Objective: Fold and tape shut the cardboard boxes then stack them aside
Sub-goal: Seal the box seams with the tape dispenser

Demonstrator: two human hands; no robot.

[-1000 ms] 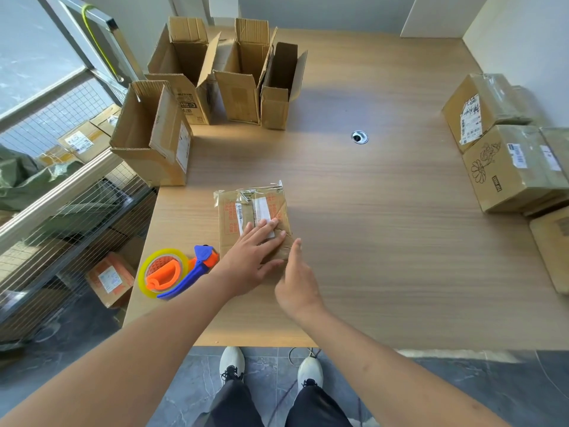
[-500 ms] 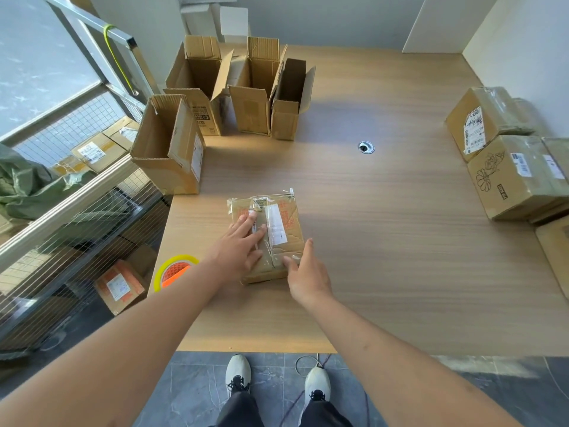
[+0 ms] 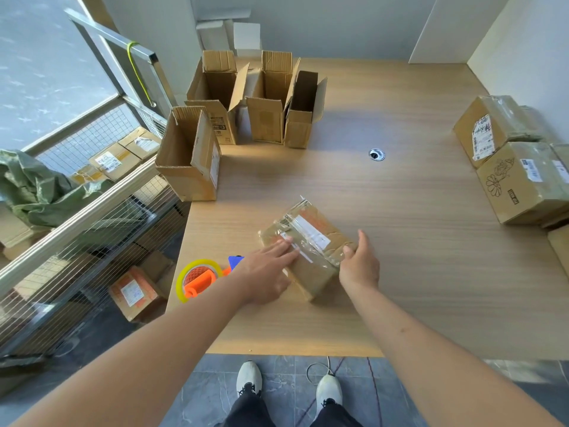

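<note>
Cardboard, taped and glossy: a small sealed box gets its last smoothing before stacking.

On the wide wooden table (image 3: 385,272), the sealed pile (image 3: 517,167) waits at right of frame and four open boxes (image 3: 246,100) stand upper left; the small box (image 3: 311,251) lies skewed at centre. The left hand (image 3: 268,272) presses flat, fingers spread over the tape, while the right hand (image 3: 358,263) cups the near right corner. Best to rub the tape ends down firmly, then lift with both hands. The tape dispenser (image 3: 200,280) is half hidden behind the left wrist; the box's underside and the labels' print cannot be made out.
</note>
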